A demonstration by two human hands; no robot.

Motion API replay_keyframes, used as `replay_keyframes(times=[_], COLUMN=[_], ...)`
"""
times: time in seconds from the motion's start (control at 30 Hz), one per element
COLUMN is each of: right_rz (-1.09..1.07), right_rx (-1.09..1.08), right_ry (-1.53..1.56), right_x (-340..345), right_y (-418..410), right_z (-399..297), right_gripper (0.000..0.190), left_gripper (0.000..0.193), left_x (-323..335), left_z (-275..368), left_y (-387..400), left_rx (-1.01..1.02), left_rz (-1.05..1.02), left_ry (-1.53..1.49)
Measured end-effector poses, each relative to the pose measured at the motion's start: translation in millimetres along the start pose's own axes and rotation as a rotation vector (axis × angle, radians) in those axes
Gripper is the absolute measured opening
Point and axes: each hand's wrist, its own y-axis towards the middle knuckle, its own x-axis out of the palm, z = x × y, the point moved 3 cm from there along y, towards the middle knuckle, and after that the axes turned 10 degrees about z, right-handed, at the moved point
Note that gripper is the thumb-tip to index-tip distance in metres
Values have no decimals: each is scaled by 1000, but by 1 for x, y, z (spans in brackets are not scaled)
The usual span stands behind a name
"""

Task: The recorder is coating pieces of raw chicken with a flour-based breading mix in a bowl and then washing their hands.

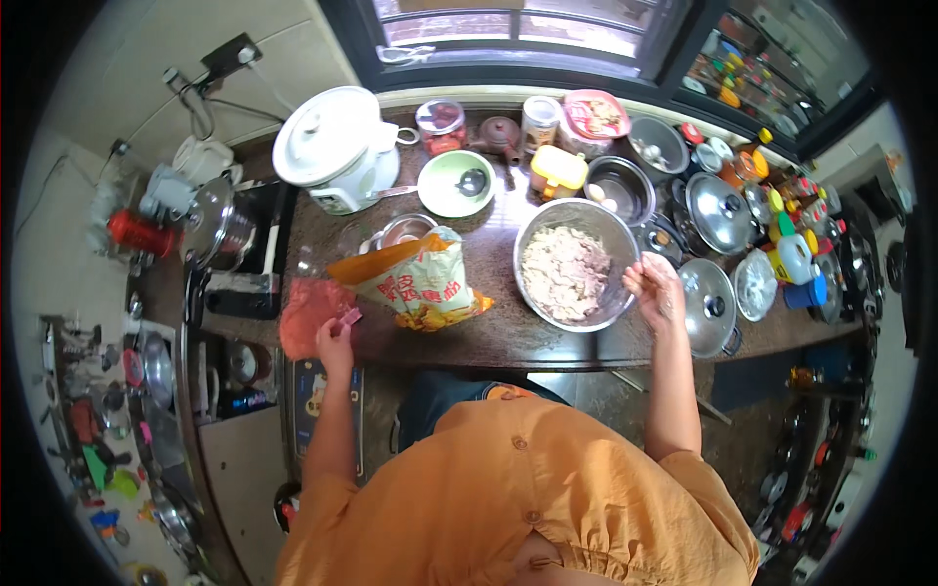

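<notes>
My left hand (pixel 335 341) pinches a small pink object (pixel 352 316), perhaps a clip, at the edge of a red plastic bag (pixel 311 311) lying on the counter. Right of that bag stands an orange and white printed food packet (pixel 421 282), its top crumpled. A steel mixing bowl (pixel 522 297) holds pale, chopped, meat-like pieces (pixel 564 271). At the bowl's right rim, my right hand (pixel 658 289) is raised with loosely bent fingers. Pale residue coats those fingers, and I see nothing held in them.
Behind the packet are a green bowl (pixel 440 183) with a ladle and a white electric cooker (pixel 322 146). A lidded pan (pixel 707 308), pots and several bottles (pixel 795 256) crowd the right side. A black cooktop (pixel 242 293) lies left. The counter's front edge (pixel 506 364) runs before my body.
</notes>
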Motion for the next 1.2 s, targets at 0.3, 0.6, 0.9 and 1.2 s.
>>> replay_keyframes(times=[0.3, 0.6, 0.9, 1.2], right_rz=[-317, -837, -1073, -1337], right_rx=[87, 389, 554, 666], right_ry=[-218, -551, -706, -860], right_x=[59, 222, 396, 556], right_y=[-14, -140, -320, -470], right_z=[50, 160, 382, 566], right_gripper=[24, 15, 15, 18], left_gripper=[30, 26, 35, 23], left_x=[-135, -207, -263, -321], left_z=[-111, -269, -358, -458], left_y=[-182, -360, -396, -473], left_rx=[-313, -399, -1312, -1850], left_rz=[-132, -709, 75, 592], left_ry=[313, 928, -278, -621])
